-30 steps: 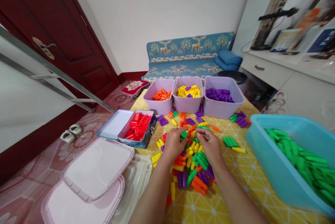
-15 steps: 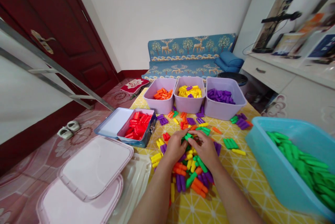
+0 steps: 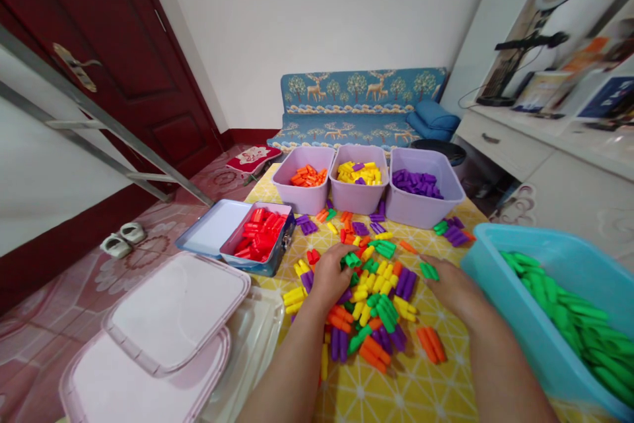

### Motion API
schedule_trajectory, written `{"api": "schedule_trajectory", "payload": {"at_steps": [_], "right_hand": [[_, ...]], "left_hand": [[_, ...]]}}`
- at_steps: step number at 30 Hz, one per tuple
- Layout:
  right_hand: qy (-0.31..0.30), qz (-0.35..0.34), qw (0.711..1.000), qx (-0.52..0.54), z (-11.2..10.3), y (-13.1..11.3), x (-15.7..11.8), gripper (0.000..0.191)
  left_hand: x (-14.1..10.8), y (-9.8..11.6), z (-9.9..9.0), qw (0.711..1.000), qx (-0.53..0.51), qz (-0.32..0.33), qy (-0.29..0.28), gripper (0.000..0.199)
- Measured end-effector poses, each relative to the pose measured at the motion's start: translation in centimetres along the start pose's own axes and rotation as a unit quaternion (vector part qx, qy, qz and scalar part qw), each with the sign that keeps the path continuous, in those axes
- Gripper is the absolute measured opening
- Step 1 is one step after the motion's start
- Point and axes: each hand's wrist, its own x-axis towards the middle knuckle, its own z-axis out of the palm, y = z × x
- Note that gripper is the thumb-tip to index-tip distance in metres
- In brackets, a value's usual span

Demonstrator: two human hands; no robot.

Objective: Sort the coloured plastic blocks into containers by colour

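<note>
My left hand (image 3: 333, 278) is closed around a small bunch of green plastic tubes (image 3: 352, 260) above the mixed pile. Off to the right, my right hand (image 3: 453, 284) has its fingers closed at another row of green tubes (image 3: 428, 271), low over the tablecloth. Between and below the hands lies a heap of short tubes: yellow tubes (image 3: 379, 281), purple tubes (image 3: 406, 283), orange tubes (image 3: 375, 352) and green tubes (image 3: 385, 311). A separate orange row (image 3: 430, 344) lies right of the heap. Part of the right fingertips is hidden.
Three lilac bins hold orange (image 3: 303, 197), yellow (image 3: 359, 196) and purple (image 3: 423, 208) tubes. A turquoise tub (image 3: 525, 337) of green tubes stands right. Left are a tin (image 3: 267, 266) with red tubes and stacked lids (image 3: 183, 311). Behind is a blue sofa (image 3: 347, 123).
My right hand has moved away from my left, to the right, onto the green tubes there. An orange row now shows right of the heap. My left hand stays with its green tubes.
</note>
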Motion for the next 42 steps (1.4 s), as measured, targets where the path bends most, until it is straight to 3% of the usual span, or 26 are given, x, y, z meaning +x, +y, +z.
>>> {"api": "schedule_trajectory", "payload": {"at_steps": [3,5,8,12,16,19,28,35,42], "right_hand": [[-0.047,0.008,0.998,-0.047,1.1,-1.5,-0.4,0.045],[-0.024,-0.032,0.999,-0.003,2.0,-4.4,-0.7,0.042],[-0.045,-0.063,0.985,0.157,3.6,-9.1,-1.5,0.036],[-0.096,-0.001,0.919,0.382,5.4,-12.3,-2.6,0.038],[-0.084,0.04,0.888,0.451,5.9,-12.7,-3.1,0.037],[-0.074,0.031,0.878,0.472,5.7,-12.8,-3.1,0.037],[-0.009,-0.023,0.899,0.438,5.5,-13.0,-3.0,0.017],[-0.012,0.034,0.919,0.392,5.4,-12.5,-3.1,0.028],[-0.026,0.044,0.91,0.411,5.4,-12.1,-2.7,0.027]], "left_hand": [[-0.1,0.2,0.0,1.0,-0.003,-0.003,0.007,0.042],[-0.1,0.3,0.0,1.0,-0.01,-0.007,0.014,0.039],[-0.2,0.4,0.0,0.999,-0.032,-0.01,0.018,0.04],[-0.3,0.3,-0.2,0.997,-0.07,-0.007,0.013,0.037],[-0.3,0.3,-0.2,0.996,-0.088,-0.023,0.024,0.037],[-0.5,0.4,-0.3,0.996,-0.082,-0.034,0.018,0.041],[-0.7,0.8,-0.8,0.993,-0.113,-0.004,-0.026,0.036],[-0.4,0.6,-0.4,0.993,-0.119,0.005,-0.018,0.035],[-0.3,0.4,-0.2,0.993,-0.119,-0.009,0.02,0.027]]}}
